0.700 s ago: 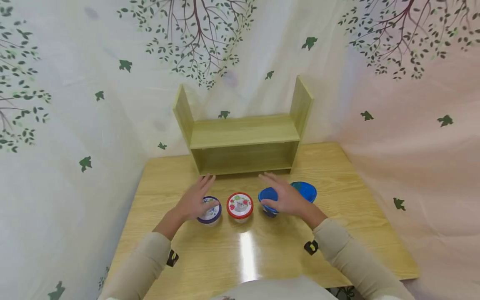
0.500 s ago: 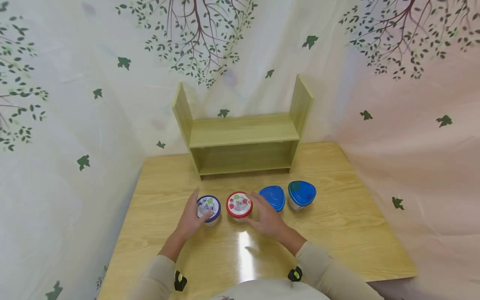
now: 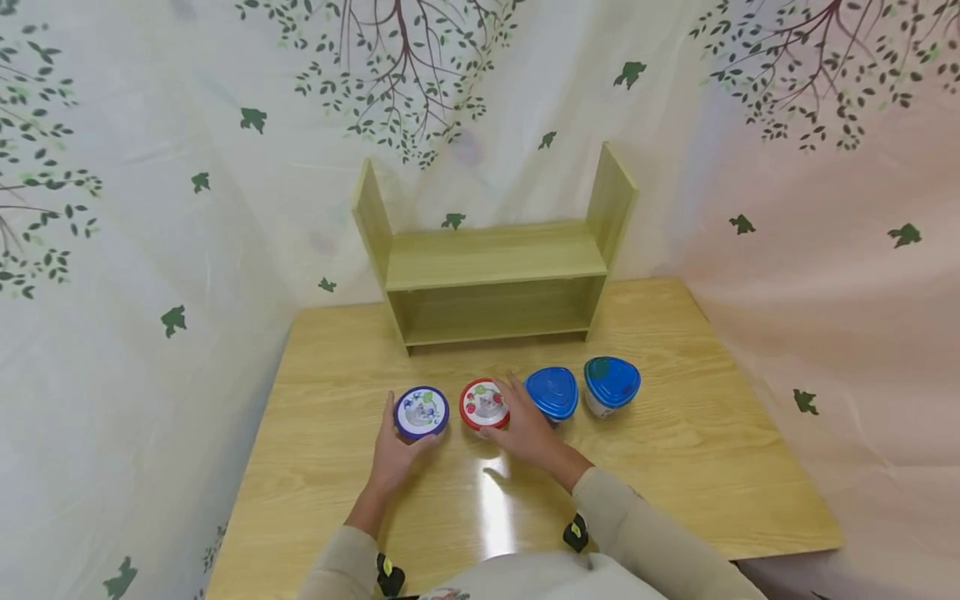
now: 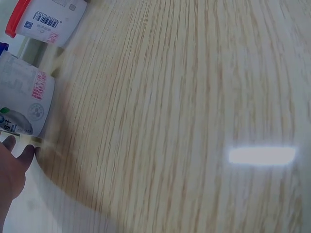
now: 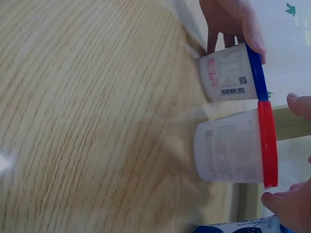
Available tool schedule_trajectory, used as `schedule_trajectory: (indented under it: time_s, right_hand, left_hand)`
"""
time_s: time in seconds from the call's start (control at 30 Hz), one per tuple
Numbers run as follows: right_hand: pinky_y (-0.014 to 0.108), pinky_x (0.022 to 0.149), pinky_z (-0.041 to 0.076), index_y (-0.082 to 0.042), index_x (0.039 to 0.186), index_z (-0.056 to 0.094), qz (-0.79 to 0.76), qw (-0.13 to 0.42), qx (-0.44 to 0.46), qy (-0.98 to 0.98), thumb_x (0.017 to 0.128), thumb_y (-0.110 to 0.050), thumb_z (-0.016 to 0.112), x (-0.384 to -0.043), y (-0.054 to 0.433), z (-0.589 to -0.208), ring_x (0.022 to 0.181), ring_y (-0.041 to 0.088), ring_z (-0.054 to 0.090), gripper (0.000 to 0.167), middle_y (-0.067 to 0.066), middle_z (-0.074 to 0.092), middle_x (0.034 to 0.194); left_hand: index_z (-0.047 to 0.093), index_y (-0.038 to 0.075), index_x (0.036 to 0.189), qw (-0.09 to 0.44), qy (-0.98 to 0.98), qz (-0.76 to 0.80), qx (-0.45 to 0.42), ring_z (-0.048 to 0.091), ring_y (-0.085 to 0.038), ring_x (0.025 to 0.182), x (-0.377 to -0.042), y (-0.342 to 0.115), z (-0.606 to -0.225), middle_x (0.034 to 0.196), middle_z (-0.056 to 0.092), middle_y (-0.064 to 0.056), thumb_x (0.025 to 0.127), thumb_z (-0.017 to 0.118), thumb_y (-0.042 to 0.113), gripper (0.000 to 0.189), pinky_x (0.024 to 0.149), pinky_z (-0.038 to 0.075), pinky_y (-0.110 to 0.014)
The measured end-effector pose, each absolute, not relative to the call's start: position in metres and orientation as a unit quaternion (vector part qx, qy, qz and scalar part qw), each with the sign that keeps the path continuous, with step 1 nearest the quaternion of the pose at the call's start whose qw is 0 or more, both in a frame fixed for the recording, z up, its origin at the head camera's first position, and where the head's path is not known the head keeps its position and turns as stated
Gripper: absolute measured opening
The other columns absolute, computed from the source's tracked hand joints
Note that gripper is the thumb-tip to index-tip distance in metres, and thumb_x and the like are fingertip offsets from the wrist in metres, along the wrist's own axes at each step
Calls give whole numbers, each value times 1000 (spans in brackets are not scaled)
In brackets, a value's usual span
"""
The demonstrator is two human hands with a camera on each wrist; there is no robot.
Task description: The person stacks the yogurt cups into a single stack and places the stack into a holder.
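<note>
Nearest me are the person's beige sleeves [image 3: 660, 542], with a small black piece [image 3: 576, 533] at each cuff. Beyond the cuffs, the left hand [image 3: 399, 454] holds the indigo-lidded tub [image 3: 422, 412], its fingers round the far-left side and the thumb along the near edge of the lid. Just beside it the right hand [image 3: 525, 427] is set about the red-lidded tub [image 3: 480, 404], thumb and fingers spread to either side of the lid; there's a gap at one side, and I can't tell whether any fingertip touches. A narrow strip of wooden table [image 3: 675, 483] parts these two tubs. To the right, near one another, are a blue-lidded tub [image 3: 552, 393] and another blue-topped tub [image 3: 612, 383] with a dark green patch. Farther back stands a two-level wooden shelf [image 3: 495, 254], against a pale backdrop [image 3: 232, 225] printed with branches and leaves.
</note>
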State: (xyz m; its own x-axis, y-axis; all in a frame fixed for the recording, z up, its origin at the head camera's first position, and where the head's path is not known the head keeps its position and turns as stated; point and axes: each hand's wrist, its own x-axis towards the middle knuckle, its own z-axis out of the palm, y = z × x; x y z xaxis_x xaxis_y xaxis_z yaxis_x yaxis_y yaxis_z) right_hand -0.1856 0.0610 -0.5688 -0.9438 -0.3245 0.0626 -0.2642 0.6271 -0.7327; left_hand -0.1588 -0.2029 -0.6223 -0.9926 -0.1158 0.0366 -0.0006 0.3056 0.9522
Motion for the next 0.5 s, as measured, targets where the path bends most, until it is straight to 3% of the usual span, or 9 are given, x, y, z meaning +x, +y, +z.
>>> schedule_trajectory:
  time_s: [0.3, 0.5]
  right_hand:
    - [58, 113, 35, -13, 159, 29, -417, 60, -150, 895, 82, -34, 86, -197, 53, -591, 145, 42, 31, 98, 20, 26, 161]
    - [53, 109, 42, -17, 158, 31, -441, 45, -128, 887, 80, -28, 88, -197, 54, -598, 138, 34, 41, 97, 12, 37, 155]
  left_hand:
    - [23, 6, 159, 70, -816, -573, 41, 33, -40, 144, -163, -201, -628, 159, 34, -20, 71, 94, 25, 115, 118, 23, -59]
    - [25, 11, 159, 60, -819, -568, 43, 40, -40, 140, -164, -202, -630, 152, 42, -22, 70, 94, 29, 113, 115, 28, -60]
